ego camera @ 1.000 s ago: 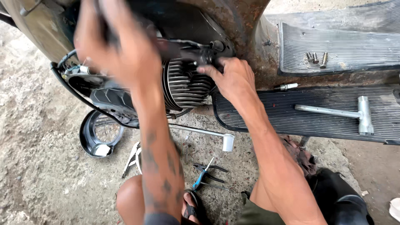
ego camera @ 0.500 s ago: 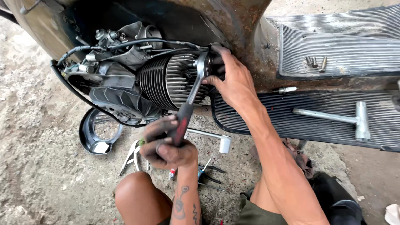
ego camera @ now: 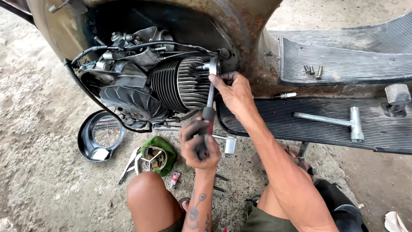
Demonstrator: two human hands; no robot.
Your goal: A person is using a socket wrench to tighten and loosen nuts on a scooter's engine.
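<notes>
Wrench work on the finned cylinder head [ego camera: 189, 83]
Left hand [ego camera: 200, 146] grips the ratchet handle [ego camera: 209, 109]; right hand [ego camera: 234, 91], fingers curled, steadies its head for the next swing.

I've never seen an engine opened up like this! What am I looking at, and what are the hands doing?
The picture comes from a camera on the person's head, looking down. The ribbed metal lump is an engine inside a rusty old scooter body. The left hand grips the handle of a ratchet wrench, and the right hand steadies its head against the engine. On the scooter's ribbed footboard lies a T-shaped wrench. Pliers and a round metal cover lie on the ground.
</notes>
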